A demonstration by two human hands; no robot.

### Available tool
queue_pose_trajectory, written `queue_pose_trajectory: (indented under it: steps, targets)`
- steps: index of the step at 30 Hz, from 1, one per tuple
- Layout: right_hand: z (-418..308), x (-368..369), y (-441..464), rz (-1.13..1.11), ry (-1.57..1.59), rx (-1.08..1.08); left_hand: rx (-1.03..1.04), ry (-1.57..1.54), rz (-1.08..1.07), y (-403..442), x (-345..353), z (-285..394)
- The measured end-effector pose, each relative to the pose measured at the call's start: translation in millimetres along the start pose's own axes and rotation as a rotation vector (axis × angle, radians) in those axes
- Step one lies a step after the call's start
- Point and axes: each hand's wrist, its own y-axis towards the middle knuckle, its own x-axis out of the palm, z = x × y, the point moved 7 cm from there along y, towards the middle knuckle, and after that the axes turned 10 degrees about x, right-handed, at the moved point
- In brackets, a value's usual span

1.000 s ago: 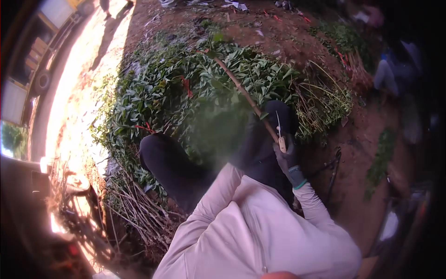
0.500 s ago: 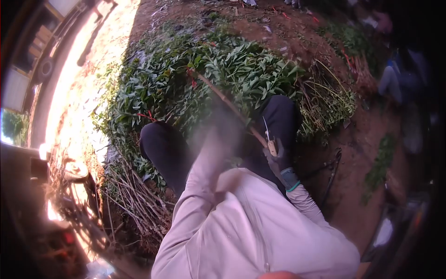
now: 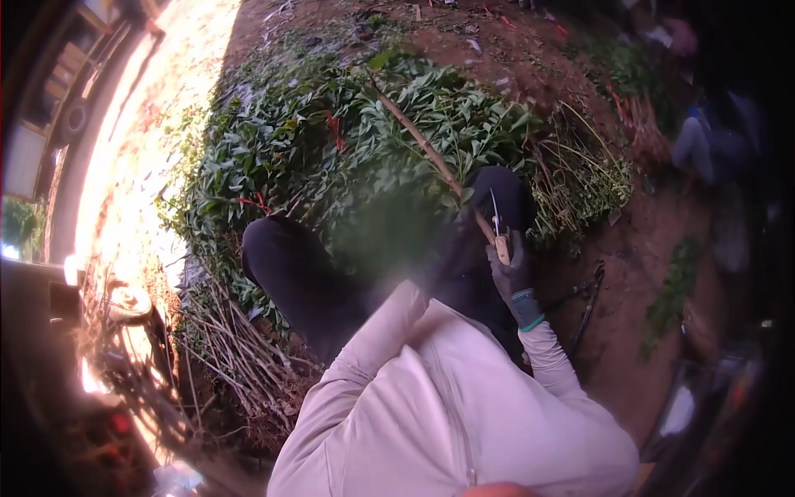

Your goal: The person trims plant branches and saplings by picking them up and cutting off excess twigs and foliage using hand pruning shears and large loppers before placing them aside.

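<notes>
My right hand (image 3: pixel 512 263), in a dark glove with a grey, green-edged cuff, is closed round the wooden handle of a knife (image 3: pixel 500 236). Its thin blade points up and away from me. The lower end of a long brown branch (image 3: pixel 431 153) lies against this hand, beside the knife. From there the branch slants up and left over the leaves, with a few green leaves on it. My left hand (image 3: pixel 451 236) is a dark blur near the branch's lower part, against the dark trousers. Its fingers cannot be made out.
Leafy cut stems (image 3: pixel 273 149) are heaped in front of my knees, with red ties (image 3: pixel 334 131) among them. Bare sticks (image 3: pixel 240 356) lie at left, thinner stems (image 3: pixel 580 178) at right. Another person (image 3: pixel 704 141) is at far right. A dark tool (image 3: pixel 590 306) lies on the soil.
My left hand has moved down and right, towards the branch's lower part. The branch, the knife and my right hand have shifted slightly right; the branch's tip is higher.
</notes>
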Motion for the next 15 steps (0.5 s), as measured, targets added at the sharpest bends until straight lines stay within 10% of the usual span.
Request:
queue_pose_trajectory:
  steps: [3,7,12,15]
  targets:
    - [-2.3,3.4,-4.6,0.055,-0.141,-0.146,0.060,-0.251,0.459,-9.5,-25.5,17.1]
    - [30.0,16.0,-4.7,-0.066,-0.012,0.048,-0.010,0.338,0.545,-14.7,-75.4,12.9]
    - [14.7,-7.0,-25.3,-0.070,-0.128,0.060,-0.104,-0.196,0.968,-26.5,-231.1,-11.0]
    - [64.5,-9.6,-26.6,-0.122,-0.018,0.058,0.049,0.057,0.797,4.2,-263.6,62.2]
